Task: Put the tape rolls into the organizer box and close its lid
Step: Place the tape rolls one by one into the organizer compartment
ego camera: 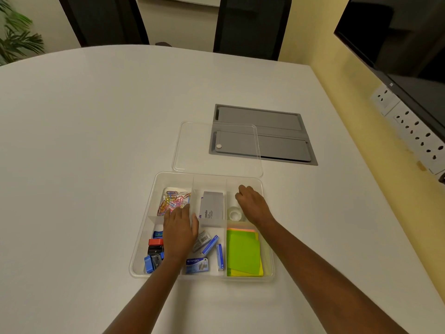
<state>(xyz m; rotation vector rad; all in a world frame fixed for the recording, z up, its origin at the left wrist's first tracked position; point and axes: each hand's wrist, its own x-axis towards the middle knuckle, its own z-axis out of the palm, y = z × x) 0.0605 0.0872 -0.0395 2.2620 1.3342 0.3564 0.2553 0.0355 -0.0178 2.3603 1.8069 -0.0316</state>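
A clear organizer box (144,227) stands open on the white table. A clear tape roll (234,214) lies in its far right compartment. My right hand (252,204) hovers over that compartment with fingers curled downward; what lies under it is hidden. My left hand (180,231) rests flat, fingers together, over the box's middle-left dividers and holds nothing. The clear lid (192,150) lies flat on the table just beyond the box.
The other compartments hold coloured paper clips (172,198), a grey box (212,206), sharpeners (154,251), staple packs (204,254) and green sticky notes (243,254). A grey cable hatch (277,131) is set in the table behind the lid. Wall sockets (414,131) are at right.
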